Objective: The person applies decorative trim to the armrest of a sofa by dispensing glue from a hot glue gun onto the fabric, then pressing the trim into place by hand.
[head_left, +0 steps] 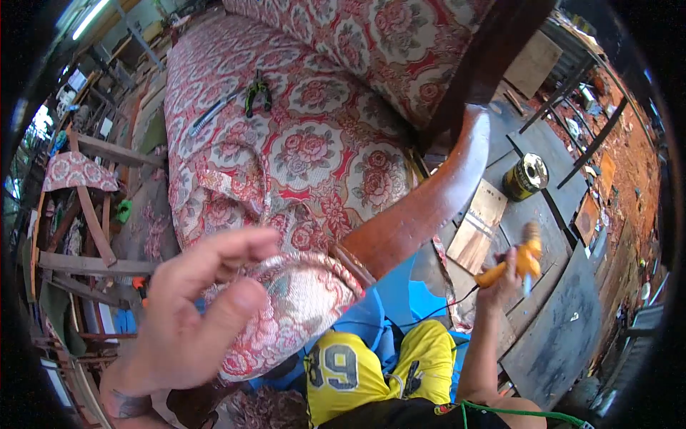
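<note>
My left hand [196, 311] hovers in front of the sofa's padded arm end [289, 314], thumb and fingers apart with nothing between them. Floral fabric with red and grey roses covers that arm front and is edged with piping. My right hand [498, 282] is off to the right, wrapped round an orange-yellow glue gun [527, 259] with a dark cord trailing from it. Between the hands runs the sofa's curved brown wooden armrest [421, 200]. A loose fabric strip [232, 184] lies on the seat [304, 154] behind the padded end.
Green-handled pliers [257, 95] and a blue pen-like tool [213, 114] lie on the seat. On the floor at right stand an open can [527, 177] and a wooden board [477, 227]. Wooden frame pieces [96, 225] are at left. My yellow shorts [346, 372] show below.
</note>
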The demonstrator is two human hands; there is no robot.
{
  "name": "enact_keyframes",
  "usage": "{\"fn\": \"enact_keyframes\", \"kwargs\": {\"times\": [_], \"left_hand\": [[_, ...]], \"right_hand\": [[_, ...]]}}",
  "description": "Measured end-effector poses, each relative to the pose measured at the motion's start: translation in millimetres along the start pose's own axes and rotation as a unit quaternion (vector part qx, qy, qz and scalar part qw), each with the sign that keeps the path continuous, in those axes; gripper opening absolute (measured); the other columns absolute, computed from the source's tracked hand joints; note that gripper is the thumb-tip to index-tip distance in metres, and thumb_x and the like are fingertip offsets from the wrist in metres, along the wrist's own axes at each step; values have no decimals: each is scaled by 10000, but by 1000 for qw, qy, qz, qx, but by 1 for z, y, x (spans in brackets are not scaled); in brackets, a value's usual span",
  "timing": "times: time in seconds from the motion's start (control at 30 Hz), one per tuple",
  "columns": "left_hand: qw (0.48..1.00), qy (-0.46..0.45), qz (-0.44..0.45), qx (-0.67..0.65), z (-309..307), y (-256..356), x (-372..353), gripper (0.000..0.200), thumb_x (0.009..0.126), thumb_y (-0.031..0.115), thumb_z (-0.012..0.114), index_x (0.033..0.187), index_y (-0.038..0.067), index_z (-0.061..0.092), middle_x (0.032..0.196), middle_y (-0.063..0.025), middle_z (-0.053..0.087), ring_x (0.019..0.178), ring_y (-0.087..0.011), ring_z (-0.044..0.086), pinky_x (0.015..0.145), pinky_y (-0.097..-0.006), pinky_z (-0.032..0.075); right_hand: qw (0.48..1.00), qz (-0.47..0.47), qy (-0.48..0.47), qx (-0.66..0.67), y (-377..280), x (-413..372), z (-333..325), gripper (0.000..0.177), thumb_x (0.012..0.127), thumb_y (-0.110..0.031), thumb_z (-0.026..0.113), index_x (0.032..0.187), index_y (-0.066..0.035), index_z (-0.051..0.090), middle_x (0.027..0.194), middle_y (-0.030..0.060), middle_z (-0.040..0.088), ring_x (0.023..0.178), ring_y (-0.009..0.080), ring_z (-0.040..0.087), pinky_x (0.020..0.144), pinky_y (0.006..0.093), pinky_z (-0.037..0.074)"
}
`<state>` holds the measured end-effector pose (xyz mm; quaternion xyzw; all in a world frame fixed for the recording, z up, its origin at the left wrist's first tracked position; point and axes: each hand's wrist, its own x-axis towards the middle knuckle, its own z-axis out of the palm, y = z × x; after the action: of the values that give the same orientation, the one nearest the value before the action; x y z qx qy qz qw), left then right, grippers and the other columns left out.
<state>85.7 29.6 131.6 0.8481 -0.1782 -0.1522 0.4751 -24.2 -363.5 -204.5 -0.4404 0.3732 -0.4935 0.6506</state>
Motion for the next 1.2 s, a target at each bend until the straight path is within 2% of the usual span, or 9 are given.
{"fn": "enact_keyframes", "kwargs": {"times": [0.07,0.13,0.33,0.4,0.5,0.63,0.73,0.83,1.2], "left_hand": [[994,-19,66,84,0,-1,6,551,984,290,770,1376,-72,634,1242,-202,731,1123,-282,726,976,-379,562],[979,-43,124,156,4,-4,6,550,953,235,825,1365,-79,639,1204,-224,744,1070,-317,751,935,-376,584],[980,-19,116,163,9,2,10,552,899,216,846,1332,-72,661,1155,-234,744,993,-378,746,886,-422,591],[981,-21,117,156,11,-3,10,522,966,250,746,1346,-93,643,1169,-256,726,1029,-373,722,898,-439,566],[976,-6,127,175,13,1,9,445,949,200,744,1296,-70,680,1165,-249,728,1035,-402,717,909,-455,565],[968,10,119,220,16,9,7,343,963,165,733,1240,-33,698,1126,-216,745,1011,-399,712,911,-469,549],[956,52,85,277,26,23,5,293,952,122,737,1212,-11,705,1100,-194,747,983,-387,706,891,-462,535],[948,108,86,288,41,24,3,212,946,81,739,1144,13,703,1074,-175,745,968,-377,701,887,-456,521],[902,158,172,363,53,24,3,239,876,77,769,1100,40,695,1045,-135,714,938,-349,697,897,-484,547]], "right_hand": [[986,-101,-107,80,-57,-18,21,520,1061,-140,694,1528,7,518,1254,81,637,1042,177,655,532,263,607],[948,-115,-241,172,-109,-24,36,657,1108,-155,588,1668,13,289,1274,121,616,1007,284,669,573,315,633],[837,150,-479,217,-197,-52,124,1050,914,-469,754,1648,95,258,990,259,722,779,405,758,676,469,681],[749,168,-618,170,-200,-39,149,1024,972,-421,707,1661,130,188,1132,269,680,948,412,725,768,505,666],[757,116,-638,72,-219,-48,186,1085,897,-460,718,1605,204,233,1039,262,722,939,466,739,898,583,625],[746,82,-660,-19,-236,-47,213,975,840,-437,741,1515,185,413,1116,294,767,1064,424,761,1069,512,562],[704,166,-689,-44,-229,-36,218,572,961,-312,809,1420,-15,644,1227,140,759,1164,229,697,1034,395,527],[655,182,-711,-176,-231,-24,221,367,1065,-243,723,1370,-44,682,1142,64,746,1088,168,685,967,316,525],[634,182,-747,-83,-219,-12,237,361,1064,-219,740,1353,-15,667,1190,73,771,1105,161,703,960,327,544]]}}
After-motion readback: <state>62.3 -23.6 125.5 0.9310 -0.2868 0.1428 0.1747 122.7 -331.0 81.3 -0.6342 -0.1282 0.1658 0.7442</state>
